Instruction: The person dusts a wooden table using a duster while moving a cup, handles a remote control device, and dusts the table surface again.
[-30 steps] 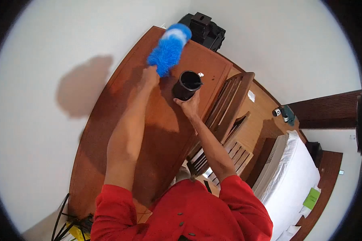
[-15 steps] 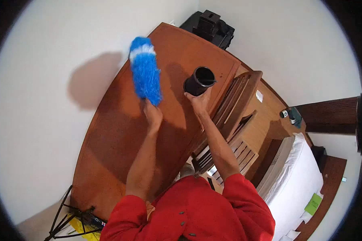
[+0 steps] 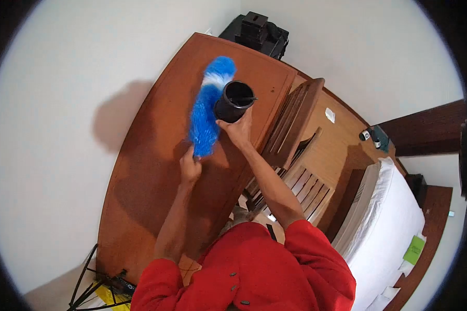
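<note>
A fluffy blue duster [image 3: 204,124] with a white band is held at its lower end by my left hand [image 3: 190,167], whose fingers are closed round it. My right hand [image 3: 237,128] is wrapped round the lower side of a black cup [image 3: 228,109], its open mouth facing up towards me. A thin dark stick lies across the cup's mouth. The duster's upper part lies beside and partly behind the cup; I cannot tell whether they touch. Both are above the brown wooden table [image 3: 155,171].
A slatted wooden chair [image 3: 301,189] stands against the table's right side. Black boxes [image 3: 254,32] are beyond the far end. To the right is a bed with a white sheet [image 3: 384,217]. A black metal frame [image 3: 85,282] stands by the near left corner.
The duster has swung right, from leaning left to leaning right, close to the cup. My right hand has shifted left with the cup.
</note>
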Demonstrator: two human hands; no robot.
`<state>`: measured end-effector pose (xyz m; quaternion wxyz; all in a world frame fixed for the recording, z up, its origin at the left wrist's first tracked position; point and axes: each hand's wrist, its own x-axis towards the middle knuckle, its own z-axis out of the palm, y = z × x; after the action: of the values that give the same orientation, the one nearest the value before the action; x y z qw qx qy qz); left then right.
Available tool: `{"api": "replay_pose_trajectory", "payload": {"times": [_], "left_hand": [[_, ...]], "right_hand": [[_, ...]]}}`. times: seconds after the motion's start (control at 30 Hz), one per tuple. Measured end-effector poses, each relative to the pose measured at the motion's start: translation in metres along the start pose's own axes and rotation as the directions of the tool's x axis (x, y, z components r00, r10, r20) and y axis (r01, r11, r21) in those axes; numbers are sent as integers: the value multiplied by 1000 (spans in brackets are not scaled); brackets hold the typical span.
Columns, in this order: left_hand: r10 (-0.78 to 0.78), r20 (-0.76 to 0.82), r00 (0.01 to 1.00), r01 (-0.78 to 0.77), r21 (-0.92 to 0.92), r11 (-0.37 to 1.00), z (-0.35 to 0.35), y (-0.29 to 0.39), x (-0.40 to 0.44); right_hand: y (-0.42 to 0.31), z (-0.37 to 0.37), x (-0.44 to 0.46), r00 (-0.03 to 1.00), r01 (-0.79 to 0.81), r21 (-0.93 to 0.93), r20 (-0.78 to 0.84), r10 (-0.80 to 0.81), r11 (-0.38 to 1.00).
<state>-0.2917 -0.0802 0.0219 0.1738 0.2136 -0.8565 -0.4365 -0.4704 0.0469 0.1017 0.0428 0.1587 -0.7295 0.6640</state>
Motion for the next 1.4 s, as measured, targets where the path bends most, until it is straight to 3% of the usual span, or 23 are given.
{"api": "replay_pose_trajectory", "payload": {"times": [0.17,0.27,0.3,0.4,0.47,0.57,0.67,0.77,0.87,0.97,1.17,1.27,1.4], "left_hand": [[226,296,928,-296,218,930,-46,-43,12],[181,479,859,-369,334,868,-63,-12,47],[182,457,871,-370,364,855,-60,-5,60],[188,375,908,-351,434,830,-43,17,91],[196,286,938,-311,442,841,-29,31,103],[165,236,958,-246,374,894,-25,47,106],[262,76,962,-273,223,936,-22,23,96],[194,-117,974,-170,191,967,-18,10,82],[62,-219,974,-10,232,973,-4,-20,87],[26,-288,957,43,231,972,10,-21,113],[-144,-172,975,194,326,925,18,-9,180],[-138,-19,990,131,452,882,28,5,179],[-58,0,998,58,48,997,86,-34,176]], "right_hand": [[-6,1,-19,998,-47,80,43,44,996],[-11,1,-27,996,-25,35,88,22,999],[-5,4,-30,997,-14,62,72,10,998],[-5,3,-35,997,19,-102,74,-12,995],[-8,1,-35,994,-51,-47,98,55,998],[-5,2,-34,992,-87,17,94,86,996],[-3,3,-31,994,-72,48,82,68,996],[-5,6,-30,995,-61,40,86,58,997],[-9,8,-30,991,-79,49,110,73,996],[-8,9,-32,989,-87,33,122,82,996],[-5,-2,-40,988,-98,35,121,94,995],[2,-6,-41,987,-109,39,124,104,993],[-2,-11,-40,985,-128,-61,109,134,990]]}}
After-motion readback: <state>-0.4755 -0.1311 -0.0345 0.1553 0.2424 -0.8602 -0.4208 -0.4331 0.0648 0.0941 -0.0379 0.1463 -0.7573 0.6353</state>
